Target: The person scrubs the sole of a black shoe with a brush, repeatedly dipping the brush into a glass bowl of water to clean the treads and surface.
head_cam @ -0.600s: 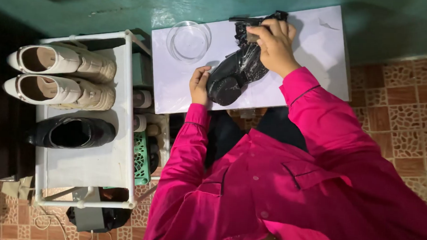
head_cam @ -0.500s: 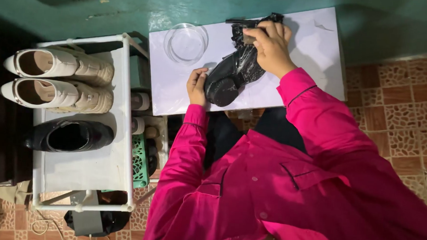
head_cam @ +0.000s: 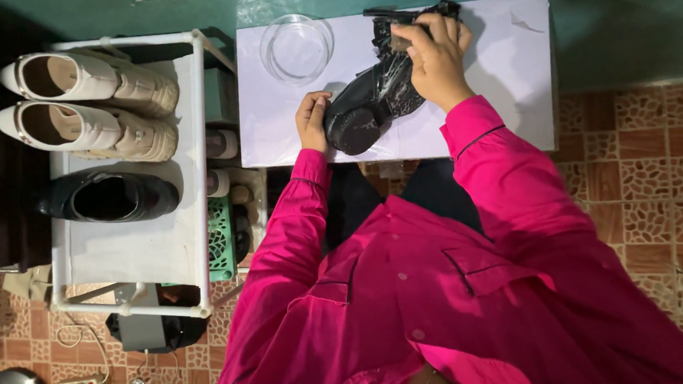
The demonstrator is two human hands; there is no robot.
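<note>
Here, from overhead, a black boot (head_cam: 372,101) lies on the white table (head_cam: 507,92), toe toward seven o'clock. The left hand (head_cam: 312,122) cups the toe, fingers curled against it. The right hand (head_cam: 436,54) is closed around something small pressed to the boot's shaft. A clear glass bowl (head_cam: 296,49) sits at ten o'clock, a shoe rack (head_cam: 124,240) far left.

Dim, uneven overhead light (sharp focus); deep shadows at left.
</note>
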